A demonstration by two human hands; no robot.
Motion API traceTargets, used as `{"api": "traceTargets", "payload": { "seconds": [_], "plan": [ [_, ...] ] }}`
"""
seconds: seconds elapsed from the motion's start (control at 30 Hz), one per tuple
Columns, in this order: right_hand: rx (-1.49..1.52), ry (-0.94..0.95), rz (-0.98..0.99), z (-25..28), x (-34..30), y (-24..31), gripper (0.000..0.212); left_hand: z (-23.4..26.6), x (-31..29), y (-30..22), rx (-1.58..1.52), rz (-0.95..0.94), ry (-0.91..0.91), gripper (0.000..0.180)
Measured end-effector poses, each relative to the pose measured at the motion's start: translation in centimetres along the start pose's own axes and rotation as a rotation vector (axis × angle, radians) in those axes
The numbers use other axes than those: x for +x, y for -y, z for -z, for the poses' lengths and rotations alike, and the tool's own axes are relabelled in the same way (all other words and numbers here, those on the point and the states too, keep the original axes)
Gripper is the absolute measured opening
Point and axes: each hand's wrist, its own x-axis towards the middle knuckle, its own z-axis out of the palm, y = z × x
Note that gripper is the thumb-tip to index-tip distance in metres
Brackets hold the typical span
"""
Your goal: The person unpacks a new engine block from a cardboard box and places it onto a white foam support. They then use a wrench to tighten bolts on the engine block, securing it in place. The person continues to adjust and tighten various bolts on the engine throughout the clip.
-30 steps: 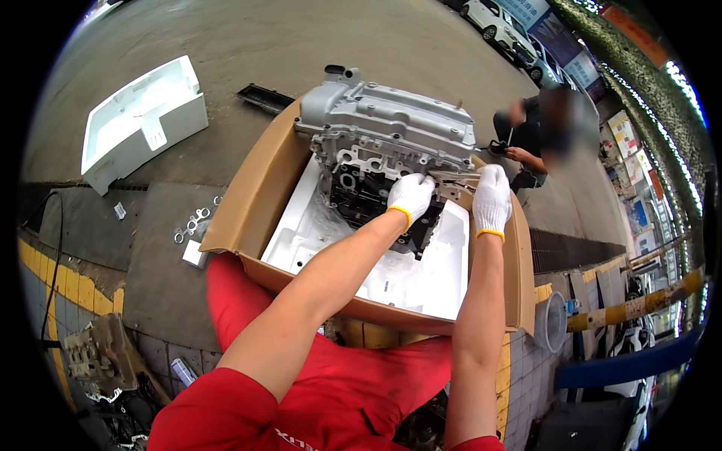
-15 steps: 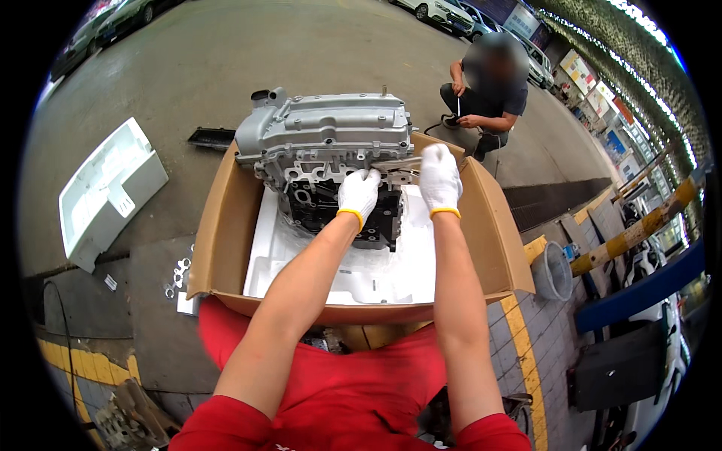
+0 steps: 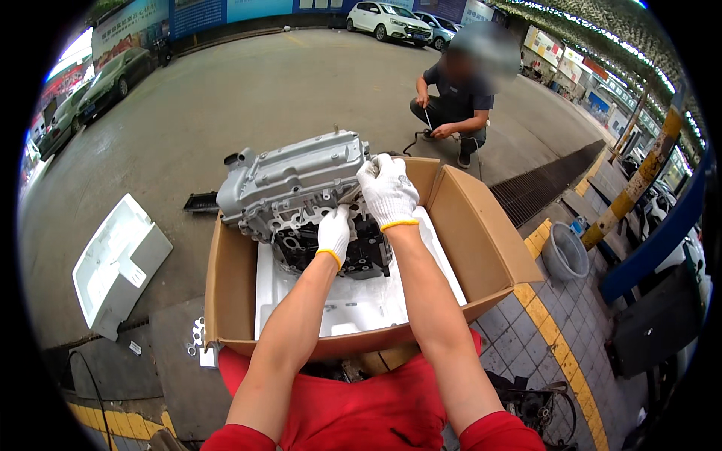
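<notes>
A grey and black car engine [image 3: 297, 177] sits in an open cardboard box [image 3: 489, 233], bedded in white foam [image 3: 342, 319]. Both my hands wear white knitted gloves with yellow cuffs. My left hand [image 3: 335, 231] is closed low against the engine's near side, by the ports; what its fingers pinch is hidden. Higher up, at the engine's right end, my right hand [image 3: 389, 192] is curled round the silver wrench seen half a second ago, which its fingers now mostly cover.
A white foam piece [image 3: 116, 263] lies on the floor at left. Metal gaskets [image 3: 197, 336] rest beside the box. A person [image 3: 455, 105] squats beyond it, holding a thin rod. To the right are a grey bucket [image 3: 564, 252], a floor grate [image 3: 545, 188] and a yellow post [image 3: 632, 184].
My right hand has swung left and closer to the engine, bringing the wrench with it. My left hand stays at the engine's near side. The view has tilted up and turned.
</notes>
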Motion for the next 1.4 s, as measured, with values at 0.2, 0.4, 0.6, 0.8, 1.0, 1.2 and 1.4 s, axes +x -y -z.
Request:
{"api": "traceTargets", "payload": {
  "seconds": [0.2,0.4,0.6,0.8,1.0,1.2,1.4],
  "plan": [
    [0.014,-0.011,-0.037,0.3,0.0,-0.5,0.029,-0.2,0.3,-2.2,-0.561,0.416,0.204,0.041],
    [0.052,-0.030,-0.025,-0.1,-0.4,-1.3,0.029,0.2,-0.5,-1.0,-0.814,0.383,0.402,0.040],
    [0.036,-0.101,0.090,-1.4,-1.3,-2.0,0.026,1.7,1.4,1.1,-0.720,0.262,0.364,0.028],
    [0.273,-0.143,-0.058,-3.1,-1.6,-7.7,0.030,-0.3,0.0,0.5,-0.464,0.200,0.247,0.034],
    [0.049,0.011,0.002,-0.2,-2.0,-2.0,0.044,-0.2,0.0,0.1,-0.328,0.151,0.144,0.034],
    [-0.096,0.054,0.137,-0.5,-0.9,1.1,0.039,0.2,0.1,0.0,-0.250,0.109,0.115,0.034],
    [0.173,0.039,-0.099,-1.9,0.2,-6.6,0.039,-0.6,0.3,0.2,-0.139,0.036,0.100,0.038]
  ]
}}
